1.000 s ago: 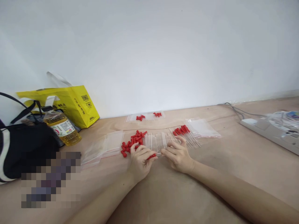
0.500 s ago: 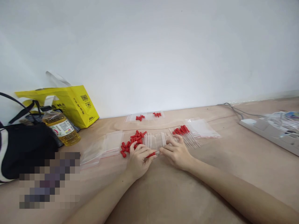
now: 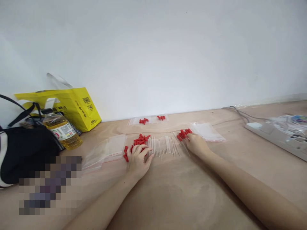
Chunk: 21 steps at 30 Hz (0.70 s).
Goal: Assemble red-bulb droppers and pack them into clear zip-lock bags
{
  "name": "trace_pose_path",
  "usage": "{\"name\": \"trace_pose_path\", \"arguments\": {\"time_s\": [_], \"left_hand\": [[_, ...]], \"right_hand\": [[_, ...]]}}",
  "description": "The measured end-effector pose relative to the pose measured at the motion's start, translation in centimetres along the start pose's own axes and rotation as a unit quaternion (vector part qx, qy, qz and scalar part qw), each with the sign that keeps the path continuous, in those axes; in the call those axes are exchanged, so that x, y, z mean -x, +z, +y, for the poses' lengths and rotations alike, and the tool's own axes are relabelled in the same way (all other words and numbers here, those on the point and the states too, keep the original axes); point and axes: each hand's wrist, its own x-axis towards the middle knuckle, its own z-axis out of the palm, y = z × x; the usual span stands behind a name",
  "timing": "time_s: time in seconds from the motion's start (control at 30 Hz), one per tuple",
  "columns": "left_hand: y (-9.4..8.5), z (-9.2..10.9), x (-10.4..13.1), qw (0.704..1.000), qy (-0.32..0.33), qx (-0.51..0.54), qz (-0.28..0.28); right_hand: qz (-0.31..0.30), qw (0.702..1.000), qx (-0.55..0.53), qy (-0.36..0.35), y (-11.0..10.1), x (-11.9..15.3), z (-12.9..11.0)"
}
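Many clear tubes (image 3: pixel 162 145), pointing toward the person, are flanked left by red caps (image 3: pixel 141 140) under the nearer, loosely curled left hand (image 3: pixel 139 157) and right by capped tubes (image 3: pixel 183 134) under the bent-fingered right hand (image 3: pixel 196 143), neither hold being discernible.

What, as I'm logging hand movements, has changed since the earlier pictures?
The right hand has moved right and forward to the red-topped droppers; the left hand has let go of a red bulb and shifted left to the loose red bulbs. Yellow bag, bottle, power strip stayed put.
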Motion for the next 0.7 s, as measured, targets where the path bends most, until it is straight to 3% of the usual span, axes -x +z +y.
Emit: {"name": "trace_pose_path", "arguments": {"time_s": [0.27, 0.4, 0.7], "left_hand": [[0.3, -0.3, -0.1, 1.0, -0.021, -0.005, 0.011], [0.4, -0.4, -0.1, 0.999, -0.038, -0.019, 0.006], [0.2, -0.2, -0.3, 0.996, -0.076, -0.044, -0.023]], "right_hand": [[-0.03, 0.999, 0.032, 0.03, -0.2, 0.3, -0.2], [-0.009, 0.998, 0.041, 0.05, -0.1, 0.4, -0.7], [-0.03, 0.999, 0.042, 0.001, 0.4, -0.2, -3.4]]}}
